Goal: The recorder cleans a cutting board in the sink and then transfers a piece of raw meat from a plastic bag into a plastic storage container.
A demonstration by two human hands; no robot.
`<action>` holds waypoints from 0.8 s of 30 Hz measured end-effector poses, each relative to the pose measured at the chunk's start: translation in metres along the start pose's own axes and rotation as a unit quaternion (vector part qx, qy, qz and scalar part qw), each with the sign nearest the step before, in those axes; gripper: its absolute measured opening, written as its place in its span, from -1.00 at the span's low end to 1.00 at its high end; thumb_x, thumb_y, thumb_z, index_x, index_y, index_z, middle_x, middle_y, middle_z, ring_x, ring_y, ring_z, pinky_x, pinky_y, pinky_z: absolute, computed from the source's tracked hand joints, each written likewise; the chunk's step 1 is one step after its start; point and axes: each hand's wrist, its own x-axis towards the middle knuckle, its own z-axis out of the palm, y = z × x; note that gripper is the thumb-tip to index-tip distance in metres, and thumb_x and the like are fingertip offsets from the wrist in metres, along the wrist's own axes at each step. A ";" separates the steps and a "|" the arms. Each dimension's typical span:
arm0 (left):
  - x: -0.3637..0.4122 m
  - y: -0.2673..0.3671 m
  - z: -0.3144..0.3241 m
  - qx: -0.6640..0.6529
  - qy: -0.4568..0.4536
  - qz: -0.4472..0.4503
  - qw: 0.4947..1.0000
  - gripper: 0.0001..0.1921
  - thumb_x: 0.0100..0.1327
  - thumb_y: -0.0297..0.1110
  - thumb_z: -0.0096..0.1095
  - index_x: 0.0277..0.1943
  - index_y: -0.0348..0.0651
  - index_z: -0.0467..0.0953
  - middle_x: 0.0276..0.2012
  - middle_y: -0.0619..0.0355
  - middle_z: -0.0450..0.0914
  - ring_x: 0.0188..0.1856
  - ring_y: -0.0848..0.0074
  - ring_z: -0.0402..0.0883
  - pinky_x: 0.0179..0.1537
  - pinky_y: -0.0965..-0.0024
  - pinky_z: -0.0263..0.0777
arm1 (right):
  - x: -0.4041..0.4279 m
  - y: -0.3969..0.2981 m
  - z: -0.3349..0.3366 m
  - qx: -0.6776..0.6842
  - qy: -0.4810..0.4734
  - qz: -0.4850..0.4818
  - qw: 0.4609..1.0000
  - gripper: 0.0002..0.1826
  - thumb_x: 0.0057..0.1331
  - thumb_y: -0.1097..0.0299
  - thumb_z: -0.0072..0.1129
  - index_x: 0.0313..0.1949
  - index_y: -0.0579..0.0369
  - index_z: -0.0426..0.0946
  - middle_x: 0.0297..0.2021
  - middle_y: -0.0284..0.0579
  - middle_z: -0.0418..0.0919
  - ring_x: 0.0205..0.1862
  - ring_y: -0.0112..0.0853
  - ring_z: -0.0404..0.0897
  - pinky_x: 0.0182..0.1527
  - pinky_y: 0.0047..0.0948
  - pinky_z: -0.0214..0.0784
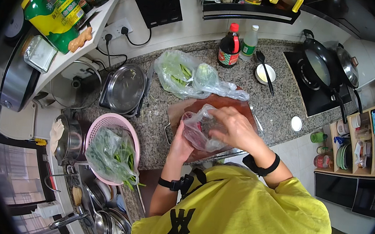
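My left hand holds a clear plastic bag from its left side. Something dark red shows through the film, but I cannot make out what it is. At the bag's opening, my right hand has its fingers bent over the plastic. Whether those fingers grip anything is hidden. Beneath both hands lies a reddish-brown cutting board with a metal handle on its left edge. Just behind the board, plastic bags of green vegetables rest on the granite counter.
A pink colander with bagged leafy greens stands left, near a steel bowl. Behind are a soy sauce bottle, a clear bottle and a white bowl with a black utensil. A wok sits on the stove at right.
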 end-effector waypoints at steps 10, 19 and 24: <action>-0.006 -0.023 0.005 0.085 0.112 0.103 0.985 -0.60 0.43 -0.08 -0.04 0.13 -0.20 0.43 0.01 0.13 0.54 -0.01 0.41 0.57 0.03 0.26 0.47 | -0.010 0.019 0.057 0.249 -0.025 0.094 0.964 -0.11 -0.01 0.23 0.45 0.31 0.01 0.22 -0.02 0.14 0.55 0.04 -0.15 0.56 0.09 -0.28 0.35; -0.016 -0.019 0.017 0.547 0.180 0.380 0.724 -0.78 0.36 -0.33 0.08 -0.19 -0.32 0.59 -0.41 -0.04 0.62 -0.38 0.41 0.60 -0.31 0.37 0.41 | -0.022 0.042 0.090 0.561 -0.064 0.134 0.814 0.08 -0.03 0.55 0.46 0.42 -0.22 -0.01 0.09 -0.15 0.37 0.01 -0.49 0.44 0.02 -0.48 0.38; -0.016 -0.015 0.000 0.405 0.155 0.268 0.860 -0.74 0.42 -0.28 0.01 -0.17 -0.31 0.56 -0.38 0.22 0.60 -0.35 0.58 0.56 -0.31 0.48 0.44 | -0.023 0.044 0.097 0.546 -0.087 0.162 0.817 0.07 0.00 0.60 0.41 0.42 -0.19 -0.03 0.10 -0.20 0.28 -0.03 -0.55 0.44 -0.07 -0.48 0.42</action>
